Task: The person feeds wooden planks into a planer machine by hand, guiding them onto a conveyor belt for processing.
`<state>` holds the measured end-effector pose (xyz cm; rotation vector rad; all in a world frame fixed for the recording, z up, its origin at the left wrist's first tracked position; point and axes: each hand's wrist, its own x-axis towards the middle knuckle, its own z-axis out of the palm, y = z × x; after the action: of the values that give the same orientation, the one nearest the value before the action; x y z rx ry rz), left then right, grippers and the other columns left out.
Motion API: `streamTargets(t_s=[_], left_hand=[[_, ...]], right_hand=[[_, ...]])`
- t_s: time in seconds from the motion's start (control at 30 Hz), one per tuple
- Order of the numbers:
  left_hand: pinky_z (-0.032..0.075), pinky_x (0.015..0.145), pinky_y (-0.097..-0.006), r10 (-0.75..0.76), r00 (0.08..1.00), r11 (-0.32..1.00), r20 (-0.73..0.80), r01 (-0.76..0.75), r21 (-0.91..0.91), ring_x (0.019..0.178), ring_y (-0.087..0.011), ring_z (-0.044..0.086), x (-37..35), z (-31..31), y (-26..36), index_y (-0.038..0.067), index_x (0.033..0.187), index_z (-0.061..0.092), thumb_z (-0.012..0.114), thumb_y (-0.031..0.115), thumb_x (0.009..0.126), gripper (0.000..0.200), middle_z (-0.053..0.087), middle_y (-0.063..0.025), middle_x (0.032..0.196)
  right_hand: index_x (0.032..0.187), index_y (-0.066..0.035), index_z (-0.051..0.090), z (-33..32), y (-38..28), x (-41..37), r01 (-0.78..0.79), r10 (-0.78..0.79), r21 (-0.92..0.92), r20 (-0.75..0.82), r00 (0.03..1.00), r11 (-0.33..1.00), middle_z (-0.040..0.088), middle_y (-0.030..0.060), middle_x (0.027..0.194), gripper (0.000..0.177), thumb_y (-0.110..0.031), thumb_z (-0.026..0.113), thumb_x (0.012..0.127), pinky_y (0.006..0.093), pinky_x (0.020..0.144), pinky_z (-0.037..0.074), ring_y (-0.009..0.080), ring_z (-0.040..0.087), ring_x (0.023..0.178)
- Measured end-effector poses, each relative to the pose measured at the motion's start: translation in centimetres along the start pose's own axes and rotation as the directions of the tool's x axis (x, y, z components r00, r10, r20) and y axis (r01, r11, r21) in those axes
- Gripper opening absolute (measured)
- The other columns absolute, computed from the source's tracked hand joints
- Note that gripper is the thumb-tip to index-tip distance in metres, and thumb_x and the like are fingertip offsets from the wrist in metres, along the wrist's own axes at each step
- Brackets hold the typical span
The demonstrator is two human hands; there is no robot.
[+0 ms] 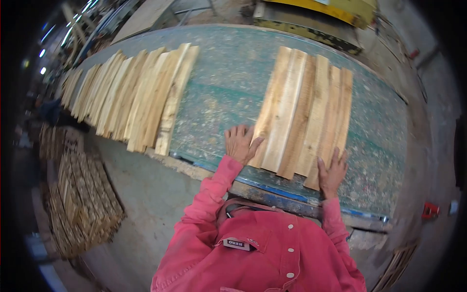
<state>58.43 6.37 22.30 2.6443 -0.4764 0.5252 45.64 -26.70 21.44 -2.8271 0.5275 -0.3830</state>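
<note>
Several wooden boards (296, 112) lie side by side on a worn green table (219, 107) in front of me, their near ends uneven. My left hand (239, 144) is at the left edge of this group, fingers spread, the thumb against the outermost board. On the other side, my right hand (334, 173) rests at the near end of the right-hand boards, thumb and fingers apart. Neither hand is closed around a board.
A longer row of wooden boards (141, 97) covers the table's left part. Stacked rough wood strips (85, 204) stand on the floor at lower left. Beyond the table is a yellow machine (311, 19). A red object (430, 210) sits at far right.
</note>
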Motion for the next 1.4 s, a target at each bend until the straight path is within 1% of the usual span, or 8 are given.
streamTargets(t_s=[0.07, 0.17, 0.33, 0.43, 0.73, 0.87, 1.03, 1.4], left_hand=[[0.037, 0.096, -0.053, -0.018, 0.996, 0.985, -0.093, 0.034, 0.171, 0.111, -0.0354, 0.053, 0.9, -2.5, -2.7, 0.007, 0.136, 0.058, 0.066, 0.047, 0.091, 0.061, 0.059, -0.017, 0.122], [0.028, 0.112, -0.0619, -0.357, 0.875, 0.742, -0.328, 0.479, 0.47, 0.136, -0.0409, 0.044, 0.6, -4.3, -12.1, 0.01, 0.151, 0.045, 0.06, 0.053, 0.094, 0.073, 0.048, -0.0214, 0.146], [0.029, 0.11, -0.0628, -0.423, 0.829, 0.553, -0.366, 0.556, 0.62, 0.135, -0.0409, 0.044, -3.4, -3.3, -22.0, 0.014, 0.151, 0.046, 0.057, 0.05, 0.096, 0.067, 0.048, -0.0196, 0.147], [0.034, 0.102, -0.0597, -0.595, 0.763, 0.631, -0.255, 0.639, 0.439, 0.126, -0.0398, 0.048, -2.9, -3.8, -18.1, 0.016, 0.147, 0.049, 0.062, 0.036, 0.095, 0.058, 0.052, -0.0182, 0.14], [0.035, 0.099, -0.058, -0.379, 0.908, 0.908, -0.176, 0.402, 0.118, 0.12, -0.0422, 0.047, -1.2, 1.2, -6.1, 0.023, 0.146, 0.052, 0.059, 0.017, 0.093, 0.054, 0.052, -0.0182, 0.14], [0.032, 0.104, -0.0589, -0.295, 0.948, 0.897, 0.119, 0.317, -0.309, 0.123, -0.0445, 0.047, -0.1, 1.5, -0.9, 0.012, 0.153, 0.044, 0.058, 0.025, 0.097, 0.059, 0.051, -0.0192, 0.143], [0.033, 0.104, -0.0572, -0.522, 0.843, 0.853, 0.132, 0.517, 0.07, 0.12, -0.0474, 0.047, 1.2, 1.0, 1.8, 0.001, 0.149, 0.043, 0.077, 0.076, 0.067, 0.116, 0.05, -0.0312, 0.13], [0.036, 0.094, -0.054, -0.435, 0.9, 0.895, -0.02, 0.434, 0.101, 0.108, -0.0425, 0.047, 6.6, 4.8, 3.9, -0.005, 0.133, 0.052, 0.083, 0.073, 0.062, 0.11, 0.05, -0.0238, 0.113]], right_hand=[[0.152, -0.003, 0.043, 0.0, -0.1, 0.0, 0.004, -0.004, 0.024, -0.007, 1.0, 1.0, 0.035, 0.0333, 0.155, 0.081, -0.053, 0.065, 0.092, 0.0608, 0.117, 0.024, 0.047, 0.036, 0.143], [0.152, -0.004, 0.042, -0.2, -0.4, 0.0, -0.005, 0.006, 0.047, -0.022, 1.0, 0.999, 0.035, 0.0324, 0.155, 0.081, -0.052, 0.066, 0.091, 0.0604, 0.116, 0.025, 0.0468, 0.037, 0.142], [0.15, -0.002, 0.045, -0.3, -0.8, 0.2, 0.001, 0.001, 0.055, -0.04, 0.999, 0.999, 0.038, 0.0341, 0.152, 0.081, -0.052, 0.067, 0.09, 0.059, 0.114, 0.028, 0.0472, 0.039, 0.14], [0.147, -0.001, 0.048, -0.3, -0.4, 0.0, 0.009, -0.008, 0.028, -0.062, 0.998, 1.0, 0.042, 0.0351, 0.149, 0.08, -0.051, 0.069, 0.089, 0.0574, 0.114, 0.028, 0.0475, 0.041, 0.138], [0.147, 0.001, 0.046, -1.0, -1.0, 0.0, -0.039, 0.047, 0.075, -0.102, 0.994, 0.996, 0.042, 0.0317, 0.148, 0.086, -0.051, 0.074, 0.084, 0.0546, 0.108, 0.033, 0.0468, 0.045, 0.123], [0.146, 0.007, 0.041, -1.2, -0.5, 0.1, -0.107, 0.135, 0.21, -0.125, 0.983, 0.972, 0.044, 0.0313, 0.141, 0.097, -0.053, 0.077, 0.08, 0.0524, 0.107, 0.033, 0.0458, 0.044, 0.122], [0.141, 0.008, 0.043, -1.0, -0.8, 0.2, -0.356, 0.374, 0.192, -0.064, 0.925, 0.915, 0.048, 0.0232, 0.119, 0.103, -0.059, 0.081, 0.073, 0.0512, 0.098, 0.037, 0.0408, 0.046, 0.112], [0.125, 0.004, 0.053, -0.3, -1.0, 7.7, -0.336, 0.359, 0.275, -0.036, 0.933, 0.901, 0.047, 0.0184, 0.11, 0.091, -0.056, 0.087, 0.066, 0.05, 0.092, 0.038, 0.0387, 0.047, 0.104]])
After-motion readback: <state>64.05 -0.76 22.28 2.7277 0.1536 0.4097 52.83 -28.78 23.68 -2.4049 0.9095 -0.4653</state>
